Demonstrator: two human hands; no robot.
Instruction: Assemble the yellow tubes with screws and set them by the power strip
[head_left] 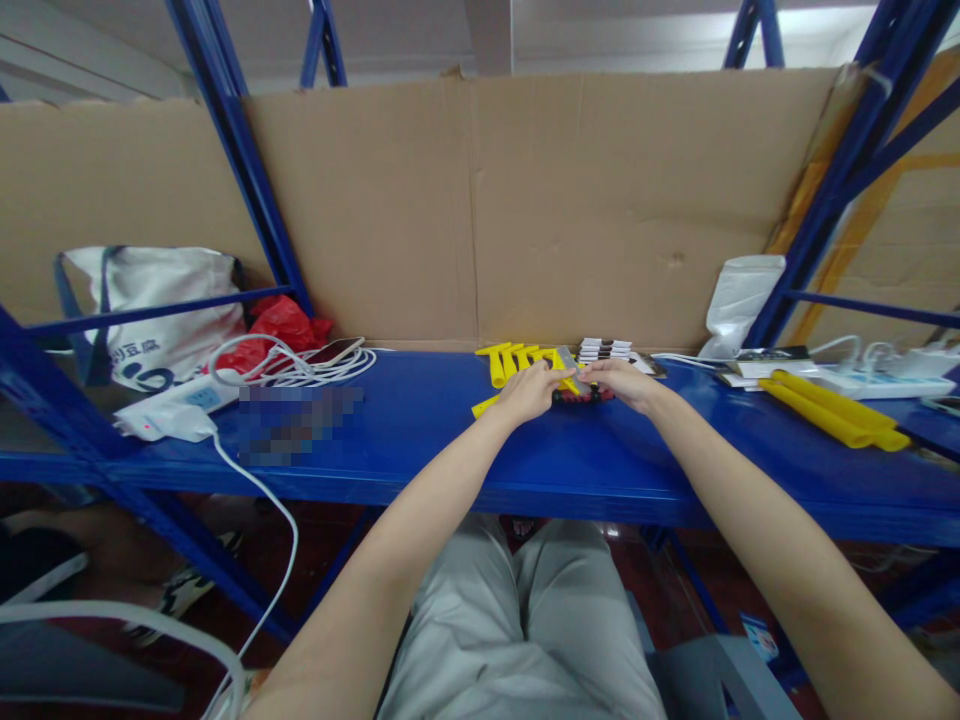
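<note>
My left hand (531, 391) and my right hand (621, 382) meet over the blue tabletop, fingertips nearly touching. Between them is a small flat grey piece (568, 358) with yellow parts beside and under it. The fingers of both hands look closed around this piece, though the exact grip is too small to see. Just behind my left hand, several yellow T-shaped plastic pieces (498, 368) lie in a row. A stack of small white packs with dark bands (604, 348) sits behind my right hand. Something red and black (592, 397) lies under the fingers, mostly hidden.
Two long yellow tubes (825, 412) and a white power strip (874, 382) lie on the right. Leftward are a coiled white cable (330, 368), another power strip (180, 408), a red plastic bag (281, 325) and a cloth bag (165, 300). Cardboard (375, 220) closes the back; blue posts (236, 150) frame the bench.
</note>
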